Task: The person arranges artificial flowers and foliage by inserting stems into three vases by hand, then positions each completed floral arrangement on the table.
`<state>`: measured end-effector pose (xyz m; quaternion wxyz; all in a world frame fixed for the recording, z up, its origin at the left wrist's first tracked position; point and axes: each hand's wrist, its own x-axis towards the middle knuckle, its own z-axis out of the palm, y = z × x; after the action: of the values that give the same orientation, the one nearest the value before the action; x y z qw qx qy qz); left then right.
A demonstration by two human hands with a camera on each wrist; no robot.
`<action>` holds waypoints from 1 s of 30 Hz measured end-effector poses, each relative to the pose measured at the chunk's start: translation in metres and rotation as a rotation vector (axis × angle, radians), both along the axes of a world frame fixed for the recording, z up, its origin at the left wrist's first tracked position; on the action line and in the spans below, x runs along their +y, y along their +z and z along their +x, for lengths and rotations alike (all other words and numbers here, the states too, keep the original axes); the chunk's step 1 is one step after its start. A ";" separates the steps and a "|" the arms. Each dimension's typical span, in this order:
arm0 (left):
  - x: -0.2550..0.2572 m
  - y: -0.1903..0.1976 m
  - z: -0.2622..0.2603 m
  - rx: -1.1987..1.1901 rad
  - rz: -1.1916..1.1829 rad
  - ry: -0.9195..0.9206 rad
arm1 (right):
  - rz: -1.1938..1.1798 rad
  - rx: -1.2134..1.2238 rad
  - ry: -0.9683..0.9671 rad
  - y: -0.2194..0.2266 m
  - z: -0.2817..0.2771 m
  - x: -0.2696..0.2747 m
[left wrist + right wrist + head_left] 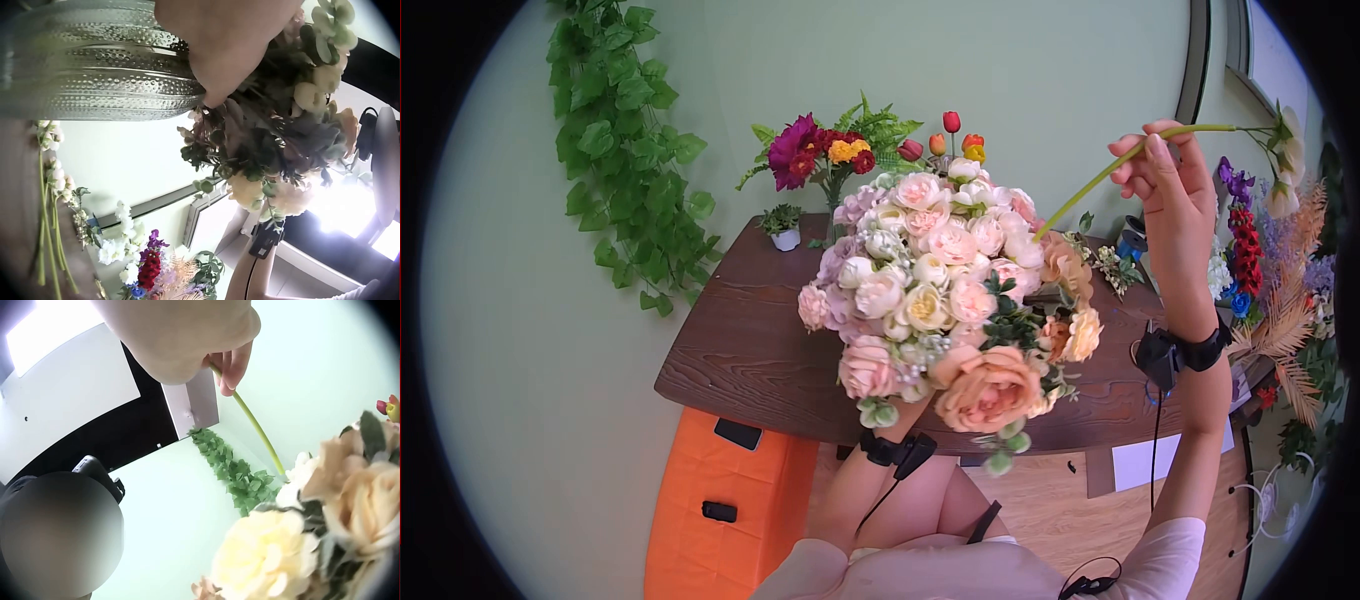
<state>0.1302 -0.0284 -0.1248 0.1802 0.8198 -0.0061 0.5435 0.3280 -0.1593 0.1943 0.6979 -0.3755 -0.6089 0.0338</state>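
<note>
A large bouquet (930, 270) of pink, white and peach flowers stands in a ribbed glass vase (100, 69). My left hand (225, 44) grips the vase around its mouth, just below the leaves. Its fingers are hidden behind the palm, and blossoms cover most of this hand in the head view. Raised at the right, my right hand (1168, 185) pinches a green stem (1100, 180) between thumb and fingers. The stem's bare end points down-left and overlaps the bouquet's right edge. White blossoms (1285, 165) hang from its other end at the far right.
Behind the bouquet stand red and purple flowers (800, 150), tulips (952, 123) and a small potted plant (784, 228). Loose white flower stems (50, 231) lie on the dark wooden table (730, 330). More artificial flowers (1250, 250) crowd the right side. A phone (738, 433) lies on the orange seat.
</note>
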 end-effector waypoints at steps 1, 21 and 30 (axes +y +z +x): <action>0.001 0.001 -0.001 -0.001 -0.001 -0.001 | -0.027 -0.026 0.044 0.002 -0.007 0.000; 0.021 0.014 0.001 0.001 -0.015 -0.039 | -0.355 -0.381 0.273 -0.013 -0.073 0.027; 0.023 0.014 0.000 0.029 -0.035 -0.056 | -0.386 -0.688 0.099 -0.016 -0.077 0.037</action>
<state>0.1303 -0.0057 -0.1103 0.2094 0.8240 -0.0168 0.5262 0.2510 -0.1224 0.1779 0.3674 -0.4593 -0.8069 0.0534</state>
